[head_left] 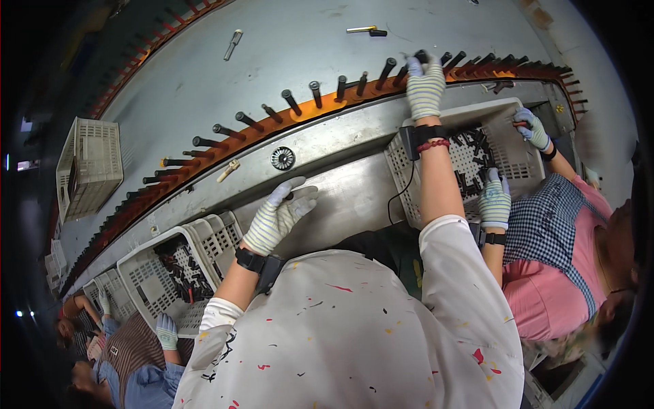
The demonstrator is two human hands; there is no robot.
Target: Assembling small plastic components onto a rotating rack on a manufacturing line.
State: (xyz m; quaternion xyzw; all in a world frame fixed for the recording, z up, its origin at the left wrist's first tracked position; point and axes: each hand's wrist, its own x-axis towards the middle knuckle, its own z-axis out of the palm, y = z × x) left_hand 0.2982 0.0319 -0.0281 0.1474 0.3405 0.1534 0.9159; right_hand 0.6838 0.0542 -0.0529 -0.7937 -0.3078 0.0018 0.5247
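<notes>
Blue-grey painted metal tabletop (272, 68), scuffed in places. A curved orange-brown track (330, 108) crosses it, carrying a row of slim black cylinders (291, 102), most leaning. Beyond the track: silver metal rod (234, 44), gold-yellow rod (360, 29), short black plug (378, 33) just beside it. Near side, bare grey metal ledge (327, 140): slotted round black disc (282, 158); small beige peg (228, 170) to its left.

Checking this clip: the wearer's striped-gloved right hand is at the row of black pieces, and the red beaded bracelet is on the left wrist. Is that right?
Not quite: the red beaded bracelet is on the right wrist, as the head view shows. The striped-gloved right hand is at the row of black pieces.
</notes>
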